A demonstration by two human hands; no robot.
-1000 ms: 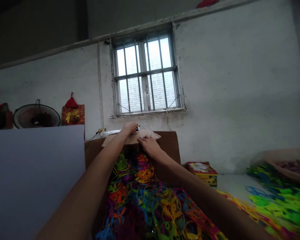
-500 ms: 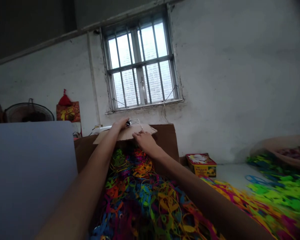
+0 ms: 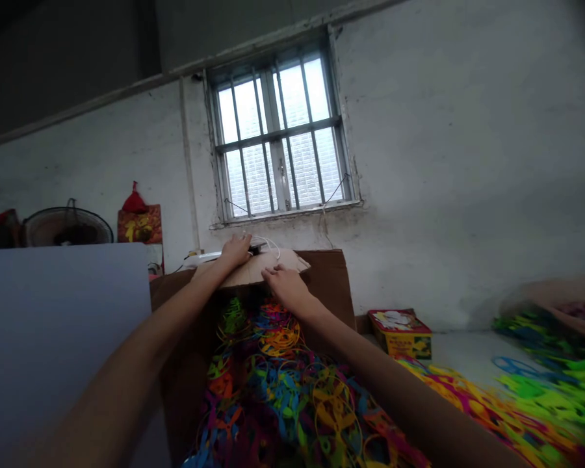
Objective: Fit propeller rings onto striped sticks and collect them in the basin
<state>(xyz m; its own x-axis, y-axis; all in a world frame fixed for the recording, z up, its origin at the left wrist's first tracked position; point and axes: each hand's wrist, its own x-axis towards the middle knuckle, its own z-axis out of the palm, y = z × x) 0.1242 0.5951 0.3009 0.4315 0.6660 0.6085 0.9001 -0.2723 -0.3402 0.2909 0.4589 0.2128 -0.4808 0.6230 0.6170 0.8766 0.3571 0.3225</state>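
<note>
Left hand (image 3: 235, 251) at the far edge of the cardboard sheet (image 3: 268, 268), touching one white cable (image 3: 268, 244); cannot tell if it grips. Right hand (image 3: 286, 288) lies flat on the sheet, fingers loosely open, not gripping. Sheet rests on one brown carton (image 3: 327, 276), above a heap of multicoloured plastic loops (image 3: 277, 383), too many to count.
</note>
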